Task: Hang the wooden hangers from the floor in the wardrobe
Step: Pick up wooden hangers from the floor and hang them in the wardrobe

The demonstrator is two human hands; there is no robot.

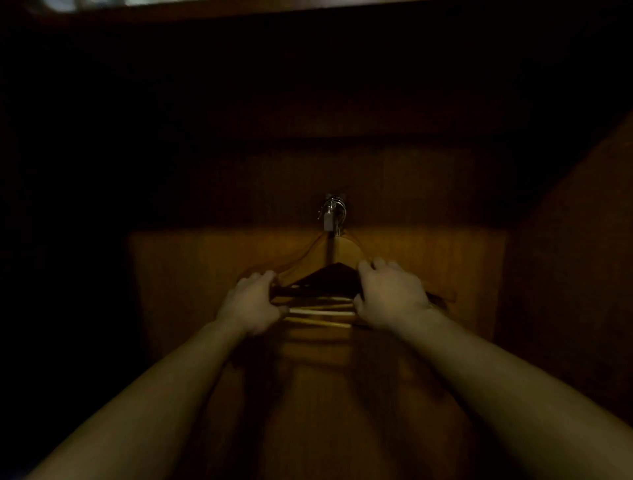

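L hand [251,301], R hand [390,294] curl round hangers [322,310] at ends; hooks [334,209] bunched, uneven tug could unhook some.

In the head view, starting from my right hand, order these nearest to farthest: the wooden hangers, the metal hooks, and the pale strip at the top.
1. wooden hangers: gripped by the right hand, on its left.
2. metal hooks: above, at the centre.
3. pale strip: far off at the top-left edge.
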